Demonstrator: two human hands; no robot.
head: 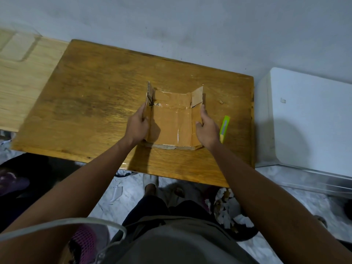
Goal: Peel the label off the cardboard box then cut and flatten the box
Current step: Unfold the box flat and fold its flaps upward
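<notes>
A brown cardboard box [172, 121], covered in shiny tape, lies opened out on the wooden table [91, 103]. Its middle panel is flat and its two side flaps stand up. My left hand [137, 125] grips the left flap from outside. My right hand [207, 128] holds the right flap, thumb on its inner face. A green utility knife [224, 128] lies on the table just right of my right hand, untouched. A small strip of white label remnant shows near the upper left of the middle panel.
A white appliance [308, 119] stands right of the table. A lighter wooden board [22, 77] adjoins the table on the left. Torn paper scraps [226, 208] and shoes [150, 180] lie on the floor below the table's near edge.
</notes>
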